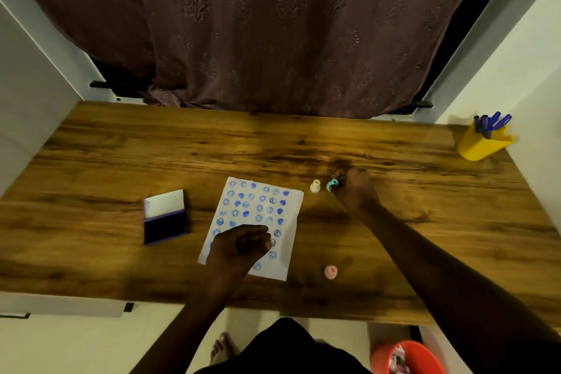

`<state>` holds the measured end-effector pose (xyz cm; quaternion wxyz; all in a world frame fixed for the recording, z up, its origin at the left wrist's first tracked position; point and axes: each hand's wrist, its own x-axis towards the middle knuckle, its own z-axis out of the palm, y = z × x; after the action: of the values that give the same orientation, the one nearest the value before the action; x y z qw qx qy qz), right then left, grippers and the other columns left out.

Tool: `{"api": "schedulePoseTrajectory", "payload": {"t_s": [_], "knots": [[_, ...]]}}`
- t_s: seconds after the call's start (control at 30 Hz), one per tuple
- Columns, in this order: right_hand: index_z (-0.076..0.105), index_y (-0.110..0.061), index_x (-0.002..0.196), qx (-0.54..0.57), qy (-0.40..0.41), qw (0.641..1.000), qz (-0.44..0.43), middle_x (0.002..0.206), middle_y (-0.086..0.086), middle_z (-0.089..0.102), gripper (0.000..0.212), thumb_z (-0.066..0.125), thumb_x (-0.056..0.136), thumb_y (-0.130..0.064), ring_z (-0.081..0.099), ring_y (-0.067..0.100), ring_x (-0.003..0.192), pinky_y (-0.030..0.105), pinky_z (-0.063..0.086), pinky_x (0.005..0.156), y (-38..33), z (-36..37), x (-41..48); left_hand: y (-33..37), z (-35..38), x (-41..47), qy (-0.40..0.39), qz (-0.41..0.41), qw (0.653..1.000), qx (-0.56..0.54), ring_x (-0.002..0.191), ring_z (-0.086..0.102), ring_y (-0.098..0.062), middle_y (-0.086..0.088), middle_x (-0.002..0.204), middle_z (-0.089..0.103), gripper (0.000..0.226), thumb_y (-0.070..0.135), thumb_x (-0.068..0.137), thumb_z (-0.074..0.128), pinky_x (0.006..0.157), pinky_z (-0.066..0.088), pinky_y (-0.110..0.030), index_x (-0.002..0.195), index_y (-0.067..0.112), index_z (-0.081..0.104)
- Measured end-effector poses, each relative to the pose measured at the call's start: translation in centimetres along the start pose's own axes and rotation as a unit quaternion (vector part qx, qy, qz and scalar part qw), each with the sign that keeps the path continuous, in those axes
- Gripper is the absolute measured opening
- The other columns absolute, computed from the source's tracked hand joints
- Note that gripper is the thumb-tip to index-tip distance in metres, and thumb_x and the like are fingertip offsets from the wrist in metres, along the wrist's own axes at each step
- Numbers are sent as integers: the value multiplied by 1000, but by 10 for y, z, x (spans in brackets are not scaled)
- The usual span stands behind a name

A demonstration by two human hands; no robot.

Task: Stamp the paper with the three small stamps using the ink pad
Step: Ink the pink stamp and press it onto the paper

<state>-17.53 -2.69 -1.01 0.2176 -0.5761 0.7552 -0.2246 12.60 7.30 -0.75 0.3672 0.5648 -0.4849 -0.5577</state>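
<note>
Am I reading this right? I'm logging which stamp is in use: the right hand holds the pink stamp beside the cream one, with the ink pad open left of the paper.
Not quite. In the head view the right hand holds the teal stamp beside the cream stamp. The pink stamp sits alone on the table. The ink pad is open left of the paper.

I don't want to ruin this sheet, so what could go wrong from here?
The teal stamp in the right hand sits close to the cream stamp; moving it could tip that one over. The left hand rests on the printed paper, so fresh ink may smear. The open ink pad lies across the sheet, so reaching it could drag over the prints.
</note>
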Motion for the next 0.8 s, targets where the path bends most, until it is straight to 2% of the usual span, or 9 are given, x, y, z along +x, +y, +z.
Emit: {"api": "schedulePoseTrajectory", "payload": {"t_s": [0.2, 0.37, 0.47, 0.53, 0.63, 0.73, 0.8], "knots": [[76, -7, 104, -29, -7, 999, -24, 104, 11, 77, 21, 80, 83, -9, 73, 27, 95, 40, 61, 81, 3, 4, 1, 4, -2, -8, 7, -1, 1000, -18, 94, 80, -6, 12, 95, 84, 26, 33, 67, 87, 71, 61, -16, 89, 43, 81], [75, -11, 112, -66, -21, 996, -53, 109, 9, 78, 27, 78, 85, -17, 73, 26, 99, 39, 61, 83, -2, -7, -8, 2, -1, -7, 3, -1, 1000, -2, 96, 79, -5, 13, 94, 84, 27, 15, 76, 88, 69, 60, -13, 94, 33, 80], [74, -12, 114, -44, -3, 998, -43, 109, 7, 78, 31, 80, 85, -19, 73, 24, 99, 38, 60, 85, -9, -20, -24, 1, 0, -6, -3, -5, 1000, 6, 97, 78, -3, 16, 93, 83, 27, 13, 77, 88, 69, 60, -13, 97, 30, 78], [72, -11, 117, -17, 9, 999, -32, 111, 8, 77, 35, 81, 84, -17, 74, 24, 100, 36, 60, 87, -14, -26, -41, 2, 2, -5, -6, -2, 1000, 15, 96, 78, -4, 15, 93, 83, 28, 11, 78, 87, 74, 63, -18, 96, 31, 78], [71, -13, 124, 11, -13, 1000, -15, 117, 3, 76, 45, 83, 83, -23, 73, 19, 102, 32, 59, 89, -19, -27, -76, 2, 8, -4, -2, 3, 1000, 21, 97, 80, -13, 4, 96, 84, 29, 5, 79, 87, 89, 63, -35, 95, 29, 78], [72, -22, 118, 7, -46, 999, -4, 113, -6, 76, 37, 80, 85, -35, 71, 10, 101, 24, 55, 87, -18, -19, -112, 5, 15, -3, -18, -3, 1000, 19, 101, 79, -20, -4, 102, 83, 26, 5, 81, 85, 95, 62, -45, 99, 23, 79], [73, -23, 116, -5, -66, 998, -2, 111, -8, 75, 34, 77, 87, -40, 70, 8, 100, 20, 52, 88, -14, -12, -131, 6, 18, -3, -30, -6, 999, 25, 101, 78, -20, -4, 102, 83, 24, 7, 83, 84, 95, 61, -49, 103, 19, 80]]}}
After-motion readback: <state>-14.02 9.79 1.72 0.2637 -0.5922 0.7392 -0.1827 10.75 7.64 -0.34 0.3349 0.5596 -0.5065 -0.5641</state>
